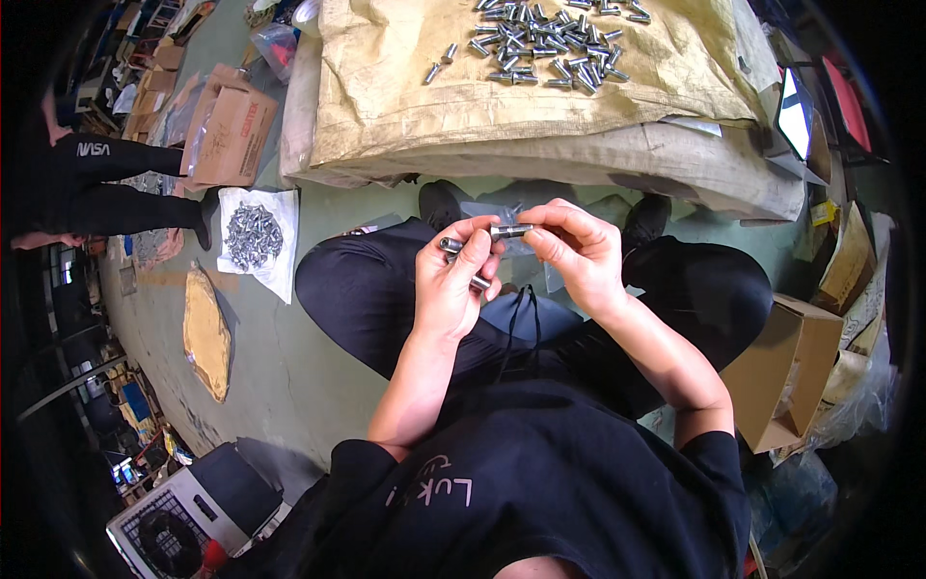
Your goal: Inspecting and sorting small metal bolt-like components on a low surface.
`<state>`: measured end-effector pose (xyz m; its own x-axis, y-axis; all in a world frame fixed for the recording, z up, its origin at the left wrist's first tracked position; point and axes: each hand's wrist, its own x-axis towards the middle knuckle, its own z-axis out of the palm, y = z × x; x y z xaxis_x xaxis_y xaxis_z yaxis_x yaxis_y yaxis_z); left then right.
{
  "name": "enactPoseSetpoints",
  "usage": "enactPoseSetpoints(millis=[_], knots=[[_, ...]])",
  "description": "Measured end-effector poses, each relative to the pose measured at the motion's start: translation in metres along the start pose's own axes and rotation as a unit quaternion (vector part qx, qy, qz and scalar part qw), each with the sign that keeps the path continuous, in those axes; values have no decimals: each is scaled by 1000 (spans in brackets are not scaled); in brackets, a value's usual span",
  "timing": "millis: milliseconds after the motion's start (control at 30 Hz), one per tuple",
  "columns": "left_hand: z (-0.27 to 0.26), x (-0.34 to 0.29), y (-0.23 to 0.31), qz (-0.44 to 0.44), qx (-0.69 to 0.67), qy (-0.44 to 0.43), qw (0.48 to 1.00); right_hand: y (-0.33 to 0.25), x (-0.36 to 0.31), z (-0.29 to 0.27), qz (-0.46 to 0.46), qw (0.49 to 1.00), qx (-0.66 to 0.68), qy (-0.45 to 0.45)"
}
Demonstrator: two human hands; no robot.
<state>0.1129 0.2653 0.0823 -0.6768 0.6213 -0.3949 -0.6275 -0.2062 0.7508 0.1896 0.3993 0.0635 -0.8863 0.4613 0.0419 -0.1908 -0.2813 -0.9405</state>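
Observation:
My left hand (451, 280) grips a few metal bolts, their ends poking out above and below my fingers. My right hand (577, 249) pinches one short metal bolt (509, 232) by its end, and the left fingertips touch its other end. A small clear plastic bag (526, 247) hangs behind the bolt between both hands. I sit with knees apart in dark trousers. Ahead, a pile of several loose bolts (545, 43) lies on a tan sack (386, 87).
A second heap of bolts (253, 234) rests on white plastic on the floor at left. Cardboard boxes stand at left (231, 130) and right (791, 372). Another person's dark-clad legs (106, 183) are at far left. A fan heater (183, 516) sits at lower left.

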Motion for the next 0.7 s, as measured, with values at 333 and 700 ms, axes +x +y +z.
enactPoseSetpoints(millis=[333, 700], knots=[[-4, 2, -1, 18, 6, -29, 999, -7, -2, -2, -81, 983, -160, -30], [-3, -2, 1, 79, 58, 6, 995, 4, -7, 1, 89, 993, 72, -4]])
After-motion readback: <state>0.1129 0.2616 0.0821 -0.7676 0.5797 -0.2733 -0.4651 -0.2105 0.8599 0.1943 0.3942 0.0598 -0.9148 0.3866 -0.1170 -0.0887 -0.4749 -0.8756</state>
